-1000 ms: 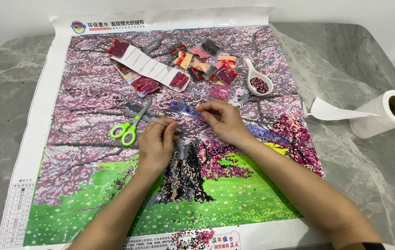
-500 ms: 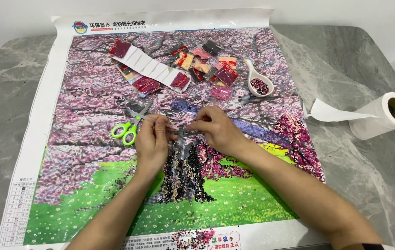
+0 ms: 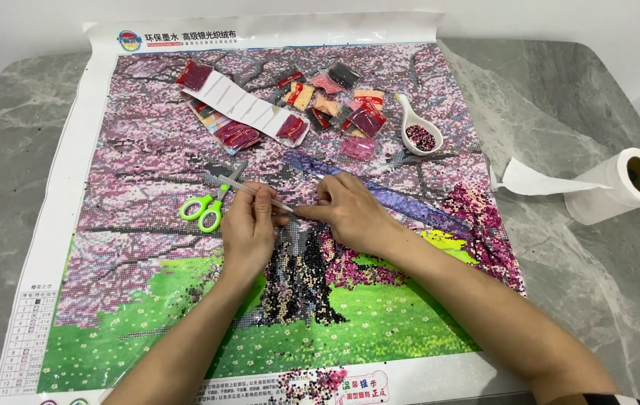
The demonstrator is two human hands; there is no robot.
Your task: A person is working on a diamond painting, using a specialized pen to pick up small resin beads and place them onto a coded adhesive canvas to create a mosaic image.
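Observation:
A diamond-painting canvas [image 3: 147, 202] of a pink blossom tree on green grass covers the grey marble table. My left hand [image 3: 249, 229] grips a thin pale applicator pen [image 3: 249, 190], its tip pointing down-right onto the canvas above the dark trunk. My right hand [image 3: 350, 214] rests on the canvas beside it, with its fingertips pinched at the pen's tip. A translucent purple ruler [image 3: 395, 199] lies slanted under and behind my right hand.
Green-handled scissors [image 3: 204, 208] lie left of my hands. Several small bead bags [image 3: 335, 101] and a white strip of bags [image 3: 241, 112] sit at the canvas top, beside a white spoon-shaped tray [image 3: 419, 133] of dark beads. A paper towel roll [image 3: 620, 184] lies at the right.
My right hand moved down and left from the ruler's end until its fingertips met the pen tip. My left hand turned the pen so more of it shows.

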